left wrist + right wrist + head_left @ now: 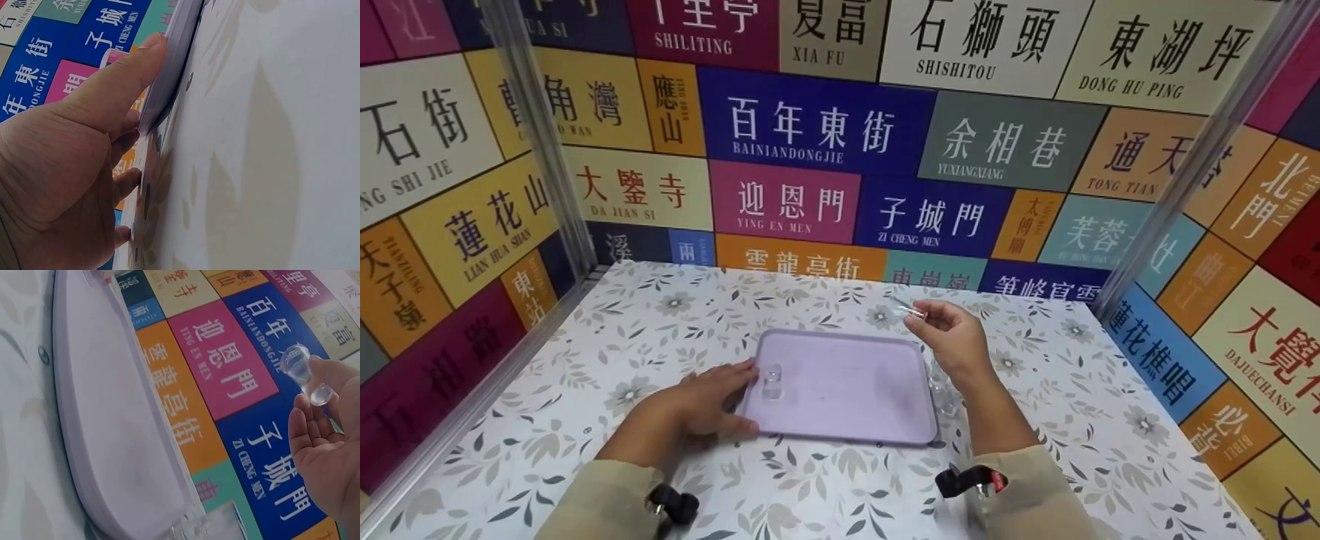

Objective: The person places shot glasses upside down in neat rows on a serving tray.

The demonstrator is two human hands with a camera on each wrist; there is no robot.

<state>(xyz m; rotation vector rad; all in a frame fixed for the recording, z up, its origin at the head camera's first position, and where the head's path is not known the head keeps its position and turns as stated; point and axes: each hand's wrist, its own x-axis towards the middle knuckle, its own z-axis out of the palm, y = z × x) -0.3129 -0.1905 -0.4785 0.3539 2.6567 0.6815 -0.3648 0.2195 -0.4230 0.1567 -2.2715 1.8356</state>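
My right hand [958, 345] pinches a small clear stemmed glass [298, 365] between thumb and fingers, raised above the far right corner of a lilac tray [847, 390]. In the right wrist view the glass lies tilted, its round foot by the fingers. A second small clear glass [772, 381] is on the tray near its left edge. At that edge rests my left hand [709, 397], fingers stretched out along the side and thumb touching the near left corner. From the left wrist view, the thumb [126, 76] lies against the tray's rim and the other fingertips are by the tabletop.
More clear glassware [946, 394] stands just off the tray's right edge, partly hidden by my right forearm. A floral cloth [825, 487] covers the table. Colourful sign-printed panels [817, 135] rise behind and on both sides, with clear posts [547, 150] at the corners.
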